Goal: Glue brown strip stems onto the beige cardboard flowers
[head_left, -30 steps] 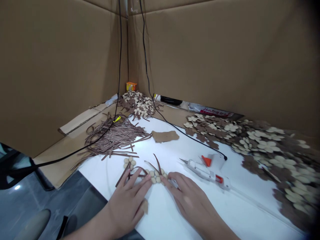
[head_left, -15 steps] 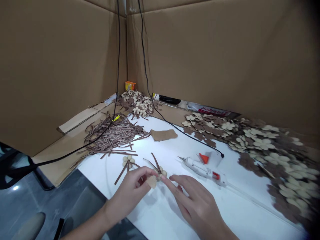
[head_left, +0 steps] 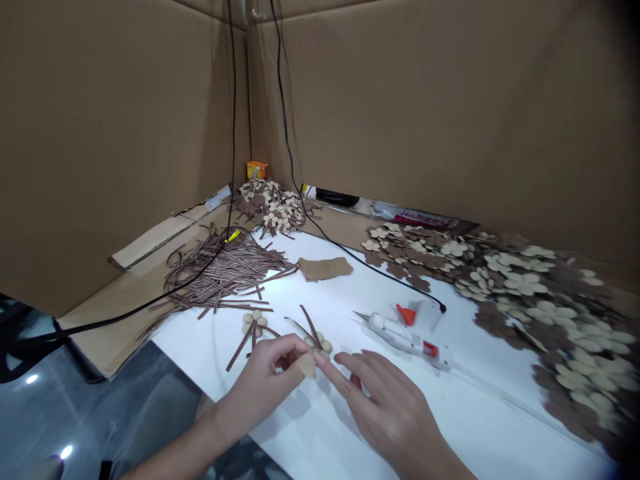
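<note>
A beige felt flower [head_left: 325, 343] with thin brown strips [head_left: 312, 323] across it lies on the white sheet at my fingertips. My left hand [head_left: 267, 377] is closed in a pinch at the flower's near left edge. At its thumb tip is a small tan piece [head_left: 306, 365]; I cannot tell whether it is worn or held. My right hand [head_left: 387, 400] reaches in from the right, its index fingertip touching the near edge of the flower and the other fingers loosely apart. Left of them rests another beige flower [head_left: 249, 328] with brown strips on it.
A white glue gun [head_left: 403, 337] lies to the right, beside an orange-red piece [head_left: 406, 314]. Brown strips [head_left: 225, 270] are heaped at the left, felt flowers [head_left: 525, 283] along the right. A cardboard scrap [head_left: 325, 269] lies behind. Black cables [head_left: 287, 127] hang in front of cardboard walls.
Both hands' fingertips have shifted slightly left and toward me, so more of the flower and its strips shows. The whole view has drifted a little.
</note>
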Tool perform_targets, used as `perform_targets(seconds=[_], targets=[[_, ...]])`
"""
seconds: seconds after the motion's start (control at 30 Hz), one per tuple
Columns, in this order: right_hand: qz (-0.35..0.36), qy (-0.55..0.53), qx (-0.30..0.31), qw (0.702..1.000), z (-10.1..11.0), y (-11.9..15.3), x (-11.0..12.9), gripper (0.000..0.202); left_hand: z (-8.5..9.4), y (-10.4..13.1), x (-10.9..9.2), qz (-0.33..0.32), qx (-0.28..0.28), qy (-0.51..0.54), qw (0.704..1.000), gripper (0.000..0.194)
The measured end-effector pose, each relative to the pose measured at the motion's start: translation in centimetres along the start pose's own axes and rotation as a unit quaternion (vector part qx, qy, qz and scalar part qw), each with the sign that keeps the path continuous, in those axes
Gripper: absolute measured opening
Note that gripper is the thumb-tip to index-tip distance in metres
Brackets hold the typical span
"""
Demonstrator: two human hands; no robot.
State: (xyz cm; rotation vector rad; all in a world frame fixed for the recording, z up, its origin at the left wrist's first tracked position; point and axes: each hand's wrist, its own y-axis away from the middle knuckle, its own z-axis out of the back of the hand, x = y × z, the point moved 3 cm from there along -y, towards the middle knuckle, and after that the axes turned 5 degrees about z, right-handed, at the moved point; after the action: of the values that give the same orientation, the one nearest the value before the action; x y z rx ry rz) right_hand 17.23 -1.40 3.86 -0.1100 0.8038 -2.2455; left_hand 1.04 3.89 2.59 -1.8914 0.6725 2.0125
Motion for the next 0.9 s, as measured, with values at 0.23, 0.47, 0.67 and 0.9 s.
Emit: perform_targets(seconds=[0.23,0.47,0.67,0.9], targets=[[0.032,0.017,0.005,0.999,0.2,0.1,0.0,0.043,0.2,0.2,-1.0,-0.024,-0.003,-0.043,0.999,0.014],[0.044,0.021,-0.016,0.999,0.0,-0.2,-0.1,0.038,0.2,0.0,-0.4,-0.026,0.0,-0.031,0.999,0.01],[-0.008,-0.028,-0.044,0.999,0.2,-0.3,-0.4,0.048,0.3,0.0,0.3,-0.029,0.005,-0.014,0.999,0.014],[-0.09,-0.138,-0.084,0.983,0.1,-0.9,0.6,0.044,0.3,-0.1,0.7,-0.006,0.044,0.053,0.998,0.022]])
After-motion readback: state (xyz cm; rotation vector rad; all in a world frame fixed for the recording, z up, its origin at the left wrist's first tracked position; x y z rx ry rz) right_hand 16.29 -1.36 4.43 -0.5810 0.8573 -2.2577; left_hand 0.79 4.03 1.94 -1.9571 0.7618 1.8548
